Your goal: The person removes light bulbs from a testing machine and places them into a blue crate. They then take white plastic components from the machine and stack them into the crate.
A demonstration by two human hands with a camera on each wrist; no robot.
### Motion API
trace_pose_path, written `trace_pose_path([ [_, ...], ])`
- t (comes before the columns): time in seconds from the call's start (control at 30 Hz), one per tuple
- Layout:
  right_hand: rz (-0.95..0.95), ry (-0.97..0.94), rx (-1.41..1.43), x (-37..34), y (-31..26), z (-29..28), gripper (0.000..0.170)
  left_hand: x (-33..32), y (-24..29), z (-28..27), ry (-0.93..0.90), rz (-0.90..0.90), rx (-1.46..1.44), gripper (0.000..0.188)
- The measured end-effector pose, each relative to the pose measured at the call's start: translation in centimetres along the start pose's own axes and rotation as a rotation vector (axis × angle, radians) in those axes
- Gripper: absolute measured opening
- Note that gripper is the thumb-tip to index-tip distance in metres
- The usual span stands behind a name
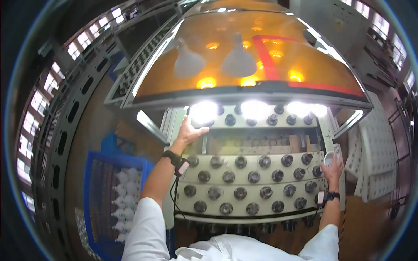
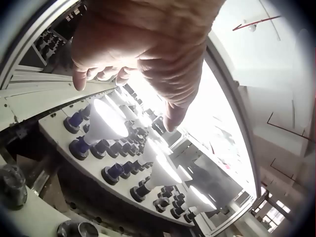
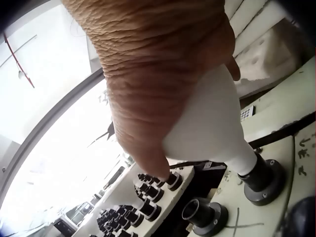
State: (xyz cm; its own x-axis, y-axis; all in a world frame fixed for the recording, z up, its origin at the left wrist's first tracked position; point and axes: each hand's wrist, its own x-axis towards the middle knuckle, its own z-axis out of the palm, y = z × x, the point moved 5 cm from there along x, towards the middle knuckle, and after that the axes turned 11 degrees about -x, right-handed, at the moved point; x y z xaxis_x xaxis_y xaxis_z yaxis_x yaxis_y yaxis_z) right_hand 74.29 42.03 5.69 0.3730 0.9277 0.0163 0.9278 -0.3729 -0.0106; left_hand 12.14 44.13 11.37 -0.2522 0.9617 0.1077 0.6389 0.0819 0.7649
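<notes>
At the left end of the back rack, my left hand (image 1: 190,131) is beside a glowing bulb (image 1: 203,114). In the left wrist view, that hand (image 2: 143,54) has its fingers and thumb spread above lit reflector bulbs (image 2: 106,121), with strong glare behind them. My right hand (image 1: 333,168) is at the right end of the front rack, where it grips a white reflector bulb (image 3: 207,123). The bulb is unlit, and its narrow end sits in a black socket (image 3: 265,181). An empty black socket (image 3: 205,216) stands beside it.
Several rows of black sockets (image 1: 254,176) cover the stepped front rack. More bulbs glow in the back rack under an orange tinted panel (image 1: 174,85) with red tape. A blue crate (image 1: 93,204) of white bulbs stands at my left. Foam trays (image 1: 379,152) lie at the right.
</notes>
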Motion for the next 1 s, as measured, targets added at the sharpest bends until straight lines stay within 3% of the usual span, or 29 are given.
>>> trace_pose_path([
  [0.03, -0.021, 0.032, 0.005, -0.4, 0.3, 0.2, 0.094, 2.0, 1.1, 1.0, -0.019, 0.048, 0.041, 0.083],
  [0.1, -0.003, 0.087, 0.028, -0.8, 0.8, 0.5, 0.092, 6.8, -1.9, 3.9, -0.063, 0.137, 0.3, 0.071],
  [0.17, -0.037, 0.11, 0.03, -1.3, 1.1, 1.0, 0.092, 9.8, -3.6, 5.5, -0.13, 0.028, 0.318, 0.067],
  [0.23, -0.018, 0.14, 0.036, -1.1, 1.2, 1.0, 0.091, 12.4, -8.4, 6.7, -0.162, -0.086, 0.262, 0.07],
  [0.33, -0.019, 0.097, -0.005, -1.2, 0.6, 0.9, 0.091, 13.9, -10.9, 7.1, -0.256, -0.235, 0.254, 0.081],
  [0.37, -0.014, 0.099, -0.006, -1.3, 0.1, 0.5, 0.091, 12.7, -6.6, 6.4, -0.337, -0.204, 0.316, 0.085],
  [0.47, -0.065, 0.1, -0.084, -1.3, -1.3, 0.0, 0.091, 13.1, -8.2, 7.7, -0.382, -0.143, 0.273, 0.073],
  [0.53, -0.074, 0.151, -0.1, -1.3, -1.7, 0.1, 0.091, 12.4, -4.9, 7.4, -0.274, -0.048, 0.506, 0.061],
  [0.57, -0.083, 0.155, -0.102, -1.5, -1.9, 0.0, 0.091, 11.7, -3.7, 7.1, -0.267, -0.054, 0.502, 0.061],
  [0.67, -0.085, 0.157, -0.087, -2.2, -1.6, -0.2, 0.088, 9.9, -2.3, 6.7, 0.05, 0.134, 0.43, 0.044],
  [0.7, -0.037, 0.172, -0.085, -2.1, -1.3, -0.1, 0.087, 9.1, -1.3, 6.7, 0.059, 0.154, 0.415, 0.047],
  [0.73, -0.027, 0.172, -0.096, -2.3, -1.8, 0.4, 0.086, 9.0, -2.7, 6.9, -0.03, 0.074, 0.533, 0.053],
  [0.77, -0.062, 0.161, -0.109, -2.1, -2.1, 0.7, 0.086, 8.4, -0.9, 5.3, 0.233, 0.028, 0.428, 0.054],
  [0.8, -0.033, 0.17, -0.135, -1.8, -1.9, 0.9, 0.086, 8.3, 1.3, 3.8, 0.242, -0.157, 0.378, 0.056],
  [0.83, -0.006, 0.178, -0.162, -1.7, -1.9, 0.9, 0.086, 10.1, 0.5, 3.4, 0.178, -0.184, 0.236, 0.052],
  [0.87, 0.003, 0.14, -0.17, -1.7, -2.2, 0.5, 0.087, 11.3, 1.2, 3.7, 0.083, 0.077, 0.24, 0.049],
  [0.9, -0.029, 0.192, -0.215, -1.0, -1.3, 1.5, 0.086, 12.1, -1.6, 5.9, 0.129, 0.367, 0.019, 0.046],
  [0.93, -0.074, 0.244, -0.248, 0.1, 0.4, 3.4, 0.086, 10.9, 0.5, 6.0, -0.138, 0.071, 0.093, 0.055],
  [0.97, -0.109, 0.256, -0.237, 1.2, 1.5, 4.5, 0.084, 7.6, 4.9, 4.0, -0.026, 0.091, 0.236, 0.066],
  [1.0, -0.149, 0.263, -0.224, 2.1, 2.3, 5.1, 0.083, 5.2, 6.8, 3.7, -0.243, -0.008, 0.177, 0.086],
])
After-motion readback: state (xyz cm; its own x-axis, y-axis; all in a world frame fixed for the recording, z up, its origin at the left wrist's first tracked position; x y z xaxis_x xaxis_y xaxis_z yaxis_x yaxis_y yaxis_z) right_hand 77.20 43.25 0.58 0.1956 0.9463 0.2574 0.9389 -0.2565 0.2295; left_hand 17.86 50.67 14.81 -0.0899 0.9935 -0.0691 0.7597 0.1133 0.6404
